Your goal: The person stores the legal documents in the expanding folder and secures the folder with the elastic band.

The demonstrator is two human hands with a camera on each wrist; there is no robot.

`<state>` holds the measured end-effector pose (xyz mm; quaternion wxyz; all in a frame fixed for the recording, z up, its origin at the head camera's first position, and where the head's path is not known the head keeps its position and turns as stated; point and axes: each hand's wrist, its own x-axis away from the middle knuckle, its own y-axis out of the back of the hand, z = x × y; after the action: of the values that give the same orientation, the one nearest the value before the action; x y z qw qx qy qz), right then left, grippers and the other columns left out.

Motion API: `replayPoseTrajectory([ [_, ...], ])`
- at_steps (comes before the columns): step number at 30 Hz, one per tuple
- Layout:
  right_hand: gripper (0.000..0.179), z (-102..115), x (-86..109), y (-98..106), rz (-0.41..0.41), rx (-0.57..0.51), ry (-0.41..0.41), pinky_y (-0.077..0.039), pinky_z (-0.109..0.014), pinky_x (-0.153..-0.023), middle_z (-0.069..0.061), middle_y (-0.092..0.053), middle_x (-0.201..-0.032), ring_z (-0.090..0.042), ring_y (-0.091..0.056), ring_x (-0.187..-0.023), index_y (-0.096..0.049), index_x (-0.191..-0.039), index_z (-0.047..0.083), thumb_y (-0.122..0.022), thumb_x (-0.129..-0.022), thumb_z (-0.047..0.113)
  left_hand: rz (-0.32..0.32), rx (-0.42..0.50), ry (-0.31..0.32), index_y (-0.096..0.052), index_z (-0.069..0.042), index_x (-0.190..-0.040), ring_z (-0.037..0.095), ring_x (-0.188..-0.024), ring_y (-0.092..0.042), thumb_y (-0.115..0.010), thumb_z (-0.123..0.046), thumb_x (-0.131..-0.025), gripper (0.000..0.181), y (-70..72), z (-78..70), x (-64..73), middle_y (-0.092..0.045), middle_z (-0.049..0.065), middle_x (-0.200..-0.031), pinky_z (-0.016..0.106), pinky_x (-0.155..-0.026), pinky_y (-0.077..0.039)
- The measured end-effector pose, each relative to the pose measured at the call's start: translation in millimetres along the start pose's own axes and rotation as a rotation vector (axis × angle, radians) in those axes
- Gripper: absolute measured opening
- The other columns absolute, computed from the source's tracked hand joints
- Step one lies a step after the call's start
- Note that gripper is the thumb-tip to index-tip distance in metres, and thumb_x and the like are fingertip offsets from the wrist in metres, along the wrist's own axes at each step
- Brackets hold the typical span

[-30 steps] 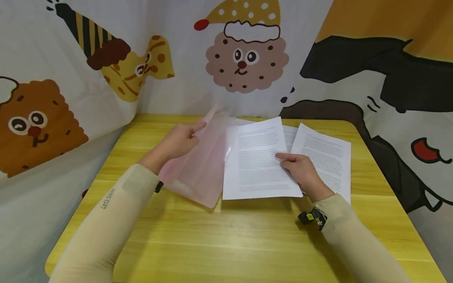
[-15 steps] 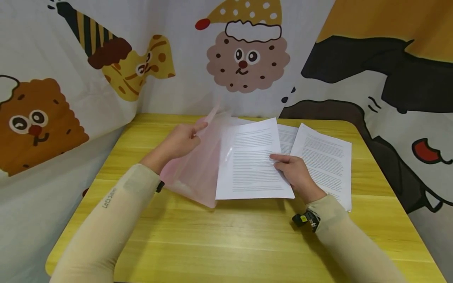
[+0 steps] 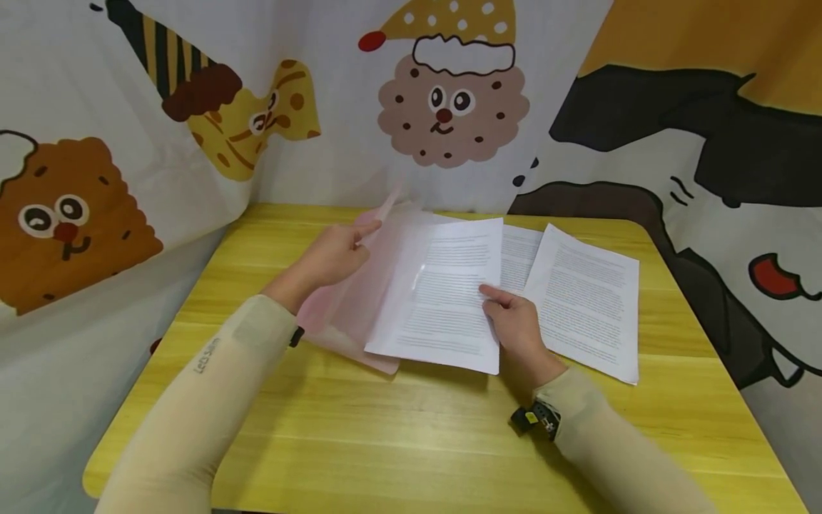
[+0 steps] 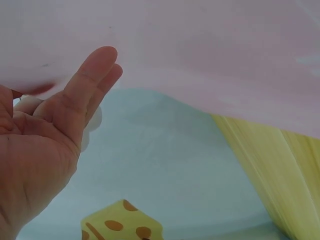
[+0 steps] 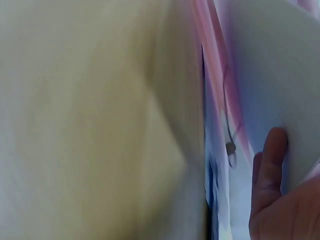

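A translucent pink plastic folder (image 3: 343,318) lies on the left of the papers, its upper sheet lifted. My left hand (image 3: 330,255) pinches that lifted edge between thumb and forefinger; in the left wrist view a fingertip shows through the pink film (image 4: 200,55), and other fingers stretch along it. My right hand (image 3: 516,321) pinches the right edge of a printed paper sheet (image 3: 452,285), thumb on top. The sheet's left part lies under the folder's clear film, and its lower edge is raised over the table. In the right wrist view, fingers (image 5: 272,155) lie against the paper's underside.
Another printed sheet (image 3: 587,307) lies on the table's right side, overlapping a further sheet (image 3: 519,250) behind the held one. The yellow wooden table (image 3: 411,442) has rounded corners. A cartoon-patterned curtain (image 3: 334,171) hangs right behind its back edge.
My right hand has moved left with the printed sheet, bringing more of it under the folder's film and turning it slightly. My left hand keeps its pinch on the folder, almost still.
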<state>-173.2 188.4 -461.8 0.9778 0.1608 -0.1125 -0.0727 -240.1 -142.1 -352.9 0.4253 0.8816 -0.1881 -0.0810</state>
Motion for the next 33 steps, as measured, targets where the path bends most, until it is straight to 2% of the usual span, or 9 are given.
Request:
replayPoseTrajectory([
  [4,0.039,0.1,5.9,-9.2,-0.002,-0.049,0.013,-0.048,-0.012,-0.077,-0.007,-0.064,-0.153,-0.023,-0.059,-0.124,-0.070,-0.140,0.005,-0.060,-0.104,0.013,-0.009,-0.011,0.018,-0.042,-0.011,-0.165,0.014,-0.051,-0.029,-0.048,-0.011,-0.105,0.060,-0.8,-2.9,-3.4,-0.046,0.003,-0.068,0.026,-0.050,-0.034],
  [10,0.040,3.9,7.4,-20.7,0.031,-0.095,0.052,-0.052,-0.011,-0.078,-0.008,-0.064,-0.152,-0.021,-0.060,-0.130,-0.070,-0.141,0.005,-0.060,-0.104,0.013,-0.019,-0.039,0.012,-0.044,-0.008,-0.163,0.015,-0.050,-0.028,-0.050,-0.009,-0.105,0.058,-5.5,-5.8,-7.7,-0.036,-0.002,-0.059,0.026,-0.050,-0.034],
  [13,0.039,8.0,5.0,-28.6,0.052,-0.104,0.070,-0.055,-0.014,-0.078,-0.008,-0.065,-0.152,-0.025,-0.064,-0.128,-0.070,-0.141,0.007,-0.061,-0.104,0.015,-0.029,-0.036,0.024,-0.045,-0.008,-0.163,0.015,-0.050,-0.028,-0.050,-0.010,-0.105,0.058,-8.3,-7.5,-9.5,-0.049,0.007,-0.064,0.026,-0.050,-0.035],
  [16,0.038,14.1,1.7,-40.2,0.082,-0.110,0.088,-0.054,-0.014,-0.085,-0.009,-0.065,-0.151,-0.025,-0.061,-0.134,-0.070,-0.141,0.007,-0.061,-0.105,0.016,-0.029,-0.023,0.048,-0.043,-0.009,-0.164,0.015,-0.052,-0.031,-0.049,-0.012,-0.106,0.058,-11.2,-9.7,-11.0,-0.074,0.022,-0.111,0.025,-0.051,-0.038],
  [18,0.038,18.0,-1.9,-48.3,0.116,-0.119,0.092,-0.055,-0.016,-0.088,-0.011,-0.065,-0.151,-0.024,-0.061,-0.135,-0.070,-0.141,0.006,-0.061,-0.105,0.015,-0.030,-0.012,0.063,-0.042,-0.009,-0.164,0.015,-0.052,-0.032,-0.049,-0.013,-0.106,0.058,-13.1,-11.4,-11.7,-0.064,0.023,-0.147,0.025,-0.051,-0.040],
  [20,0.038,21.0,-6.5,-54.7,0.169,-0.119,0.084,-0.056,-0.018,-0.089,-0.014,-0.065,-0.150,-0.022,-0.063,-0.132,-0.069,-0.143,0.006,-0.061,-0.106,0.016,-0.038,-0.011,0.065,-0.042,-0.009,-0.164,0.015,-0.051,-0.032,-0.048,-0.013,-0.106,0.058,-15.0,-12.4,-12.8,-0.049,0.019,-0.165,0.025,-0.050,-0.039],
  [24,0.039,23.9,-13.2,-56.5,0.249,-0.140,0.008,-0.062,-0.028,-0.076,-0.016,-0.066,-0.145,-0.021,-0.073,-0.102,-0.066,-0.148,0.010,-0.058,-0.109,0.017,-0.053,0.017,0.080,-0.042,-0.010,-0.164,0.014,-0.050,-0.031,-0.048,-0.014,-0.106,0.059,-18.9,-15.6,-13.8,-0.048,0.018,-0.165,0.025,-0.047,-0.038],
  [30,0.036,21.2,-18.9,-44.4,0.172,-0.158,-0.015,-0.065,-0.030,-0.070,-0.018,-0.068,-0.124,-0.015,-0.072,-0.081,-0.070,-0.140,0.005,-0.066,-0.105,0.010,-0.056,0.029,0.085,-0.041,-0.010,-0.165,0.012,-0.049,-0.029,-0.048,-0.014,-0.106,0.059,-22.0,-20.4,-12.8,-0.066,0.027,-0.137,0.024,-0.046,-0.036],
  [33,0.033,21.2,-24.1,-47.4,0.186,-0.160,-0.008,-0.065,-0.031,-0.072,-0.018,-0.070,-0.123,-0.016,-0.074,-0.080,-0.073,-0.135,0.004,-0.069,-0.102,0.009,-0.055,0.019,0.076,-0.042,-0.009,-0.164,0.012,-0.050,-0.028,-0.048,-0.013,-0.106,0.059,-22.6,-21.0,-10.9,-0.059,0.022,-0.154,0.024,-0.047,-0.035],
])
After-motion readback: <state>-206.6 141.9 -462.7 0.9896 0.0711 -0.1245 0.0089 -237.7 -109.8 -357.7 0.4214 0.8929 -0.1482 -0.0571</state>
